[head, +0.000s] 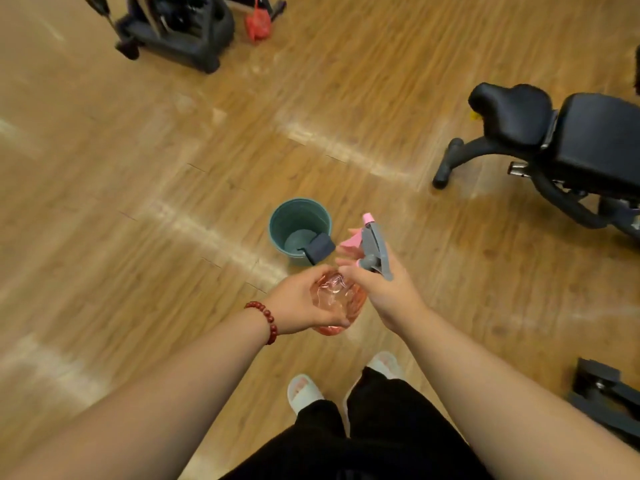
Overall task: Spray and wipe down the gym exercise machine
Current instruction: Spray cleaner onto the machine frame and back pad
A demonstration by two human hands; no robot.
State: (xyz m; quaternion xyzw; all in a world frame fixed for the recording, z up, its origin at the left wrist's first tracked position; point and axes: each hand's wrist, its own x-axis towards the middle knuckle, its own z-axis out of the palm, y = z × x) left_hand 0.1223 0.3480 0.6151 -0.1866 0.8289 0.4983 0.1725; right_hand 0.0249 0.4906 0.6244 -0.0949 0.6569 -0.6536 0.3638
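Trousers (381, 427) below; left grip (301, 301) curled round pink bottle (337, 296), right grip (386, 294) round spray head (374, 247); teal bucket (277, 223) ahead, bench (595, 133) right.

You stand on a wooden floor (138, 168): a green bucket (274, 226) just beyond your slippers (304, 389), a black bench (588, 133) right, a machine (173, 29) far left.
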